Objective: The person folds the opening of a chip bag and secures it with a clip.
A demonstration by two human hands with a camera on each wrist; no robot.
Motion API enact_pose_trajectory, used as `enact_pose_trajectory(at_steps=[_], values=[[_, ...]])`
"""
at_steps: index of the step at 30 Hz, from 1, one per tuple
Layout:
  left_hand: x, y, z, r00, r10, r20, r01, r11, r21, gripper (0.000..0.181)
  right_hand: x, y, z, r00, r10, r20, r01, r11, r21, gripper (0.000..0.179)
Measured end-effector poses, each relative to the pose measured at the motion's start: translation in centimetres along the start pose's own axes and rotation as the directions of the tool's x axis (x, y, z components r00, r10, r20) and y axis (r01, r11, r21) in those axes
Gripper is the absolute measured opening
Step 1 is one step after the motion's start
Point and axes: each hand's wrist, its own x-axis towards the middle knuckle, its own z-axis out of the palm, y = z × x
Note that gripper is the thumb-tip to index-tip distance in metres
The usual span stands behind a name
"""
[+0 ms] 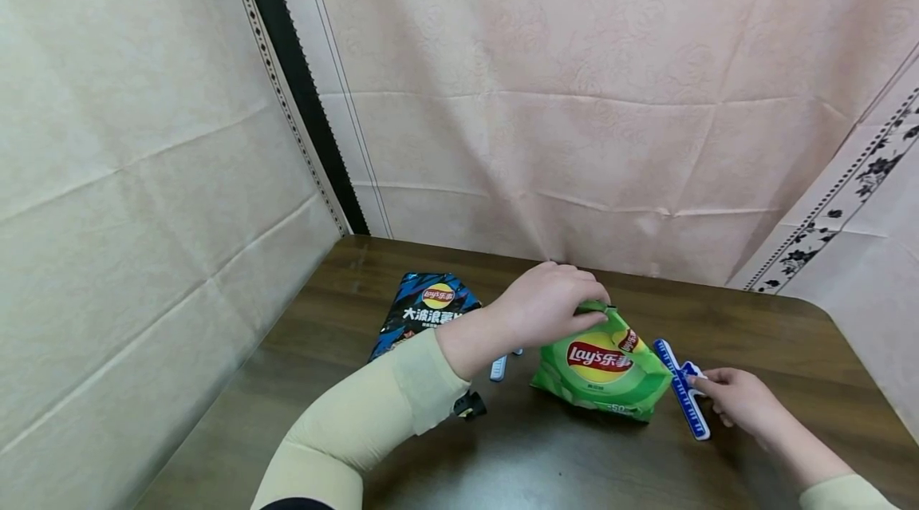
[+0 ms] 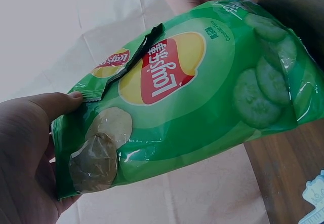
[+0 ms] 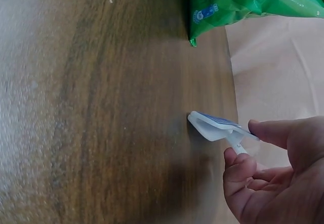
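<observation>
A green Lay's chip bag stands on the table with my left hand gripping its upper left corner. In the left wrist view, its top strip is folded over the front, and my left thumb presses on the strip's end. To the right of the bag, my right hand pinches a blue and white bag clip with ruler-like marks. In the right wrist view, thumb and fingers squeeze the clip's white rear tabs; its long bar points away from the hand, close over the table.
A blue and black Lay's bag lies at the back left, partly behind my left forearm. Between the two bags is a light blue clip, mostly hidden by that arm. A pale curtain hangs behind the wooden table.
</observation>
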Motion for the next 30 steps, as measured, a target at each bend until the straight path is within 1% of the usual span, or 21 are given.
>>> enact_pose_trajectory(at_steps=[7, 9, 10, 14, 16, 22, 30], values=[[-0.1, -0.1, 0.0, 1.0, -0.001, -0.001, 0.001, 1.0, 0.004, 0.025, 0.0, 0.1, -0.2, 1.0, 0.015, -0.012, -0.016, 0.999, -0.029, 0.054], [-0.1, -0.1, 0.0, 1.0, -0.001, -0.001, 0.001, 1.0, 0.003, 0.025, 0.0, 0.0, -0.2, 0.999, 0.028, -0.019, -0.029, 0.998, -0.057, 0.056], [-0.1, -0.1, 0.0, 1.0, -0.001, 0.0, 0.001, 1.0, 0.002, 0.025, 0.0, 0.0, -0.2, 0.999, 0.024, -0.026, -0.026, 0.996, -0.086, 0.058], [-0.1, 0.0, 0.1, 1.0, 0.004, 0.003, -0.004, 1.0, 0.002, 0.025, -0.2, -0.1, -0.3, 0.999, 0.002, -0.044, -0.01, 0.984, -0.178, 0.062], [-0.1, 0.0, 0.1, 1.0, 0.006, 0.003, -0.006, 1.0, 0.002, 0.025, -0.4, -0.1, -0.3, 0.998, -0.014, -0.063, 0.0, 0.978, -0.207, 0.062], [0.0, -0.1, 0.1, 1.0, 0.012, 0.0, -0.012, 1.0, 0.001, 0.025, -0.9, -0.5, -0.4, 0.99, -0.048, -0.136, 0.02, 0.979, -0.203, 0.061], [0.0, -0.2, 0.1, 1.0, 0.01, -0.003, -0.01, 1.0, 0.003, 0.025, -1.6, -1.3, -0.4, 0.975, -0.125, -0.184, 0.081, 0.97, -0.231, 0.055]])
